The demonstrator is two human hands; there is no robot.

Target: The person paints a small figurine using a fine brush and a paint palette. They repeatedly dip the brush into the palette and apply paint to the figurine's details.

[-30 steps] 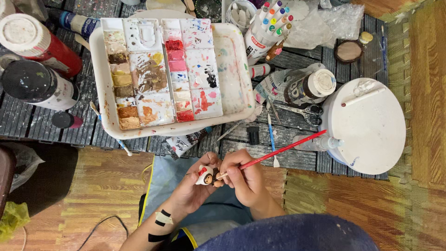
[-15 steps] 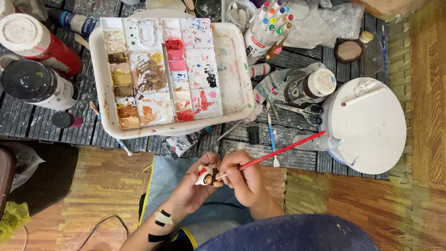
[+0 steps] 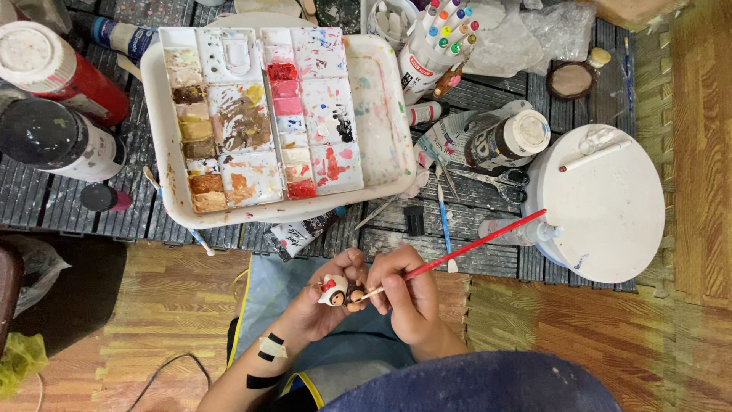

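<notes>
Red-handled brush (image 3: 465, 250), pinched in our right hand (image 3: 404, 294), touches the small painted figurine (image 3: 335, 291) gripped by our left hand (image 3: 324, 305), just below the white paint tray (image 3: 381, 91).

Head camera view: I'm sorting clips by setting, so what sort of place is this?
Most likely a hobby painting spot set up on the floor. A white palette tray smeared with paint, a cup of markers, and the right hand touching a red brush to a small figurine in the left hand.
</notes>
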